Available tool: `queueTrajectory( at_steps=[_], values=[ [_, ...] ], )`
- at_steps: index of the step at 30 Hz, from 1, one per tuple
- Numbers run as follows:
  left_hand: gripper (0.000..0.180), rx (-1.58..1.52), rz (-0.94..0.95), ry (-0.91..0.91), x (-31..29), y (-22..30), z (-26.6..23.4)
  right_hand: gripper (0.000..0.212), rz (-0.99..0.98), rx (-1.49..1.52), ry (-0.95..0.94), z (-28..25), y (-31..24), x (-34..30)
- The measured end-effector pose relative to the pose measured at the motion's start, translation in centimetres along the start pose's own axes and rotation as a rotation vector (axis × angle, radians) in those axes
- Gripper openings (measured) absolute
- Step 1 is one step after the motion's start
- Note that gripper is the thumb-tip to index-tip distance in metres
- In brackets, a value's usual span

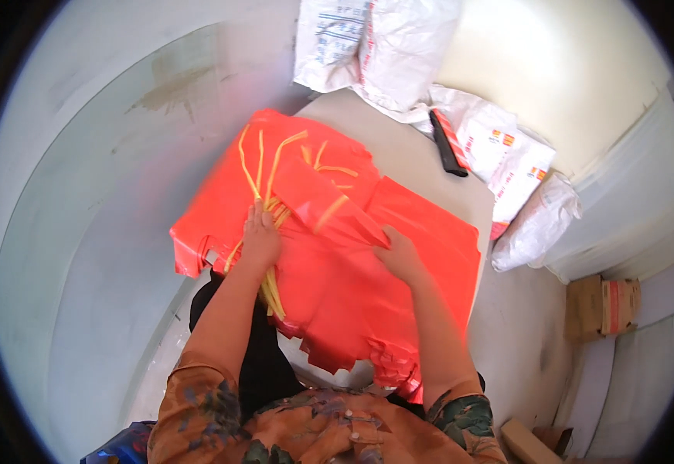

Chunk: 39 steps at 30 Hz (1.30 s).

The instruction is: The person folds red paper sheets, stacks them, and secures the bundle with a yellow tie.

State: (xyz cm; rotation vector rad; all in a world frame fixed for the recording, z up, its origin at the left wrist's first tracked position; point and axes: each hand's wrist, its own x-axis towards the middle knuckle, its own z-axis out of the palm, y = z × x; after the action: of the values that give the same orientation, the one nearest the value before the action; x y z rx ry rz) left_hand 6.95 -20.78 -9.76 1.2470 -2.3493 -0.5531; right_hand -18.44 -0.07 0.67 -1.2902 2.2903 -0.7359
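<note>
My left hand (262,233) is closed at the left of a pile of red plastic sheets (430,224), its fingers close together on a bunch of thin yellow strips (270,298). Several strips fan out above the fingertips, and the bunch hangs below the hand toward my lap. Pinched in my right hand (400,254) is the near right end of a folded red plastic piece (323,203). This piece slants up to the left over the pile, with a short yellow strip (331,213) across it. My palms hide part of what I hold.
The pile covers much of a pale table (345,110) and hangs over its near edge. White printed sacks (399,58) stand at the back, with more along the right edge. A black and red item (449,145) lies beside them. Cardboard boxes (584,309) are farther right.
</note>
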Motion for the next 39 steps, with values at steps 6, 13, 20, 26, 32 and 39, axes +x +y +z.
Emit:
queueTrajectory(
  at_steps=[6,13,20,26,32,39],
  values=[
    [0.032,-0.020,0.090,-0.005,1.2,0.9,1.4,0.032,0.249,0.224,0.214,-10.7,10.8,-16.6],
    [0.029,0.080,0.384,0.118,4.0,-6.8,4.2,0.033,0.558,0.438,0.701,-16.7,17.8,-37.2],
    [0.039,0.013,0.247,-0.040,4.9,-6.0,2.6,0.041,0.818,0.578,1.210,-7.7,22.5,-55.4],
    [0.039,0.006,0.271,-0.063,5.2,-5.5,5.3,0.056,1.439,0.443,1.068,14.7,32.9,-69.3],
    [0.047,0.132,0.188,-0.120,7.5,-8.4,1.9,0.062,1.385,0.723,1.304,18.0,34.2,-64.6],
    [0.056,0.060,0.123,-0.187,5.5,-7.8,2.2,0.074,1.661,-0.074,0.859,14.1,28.6,-61.4]
  ],
)
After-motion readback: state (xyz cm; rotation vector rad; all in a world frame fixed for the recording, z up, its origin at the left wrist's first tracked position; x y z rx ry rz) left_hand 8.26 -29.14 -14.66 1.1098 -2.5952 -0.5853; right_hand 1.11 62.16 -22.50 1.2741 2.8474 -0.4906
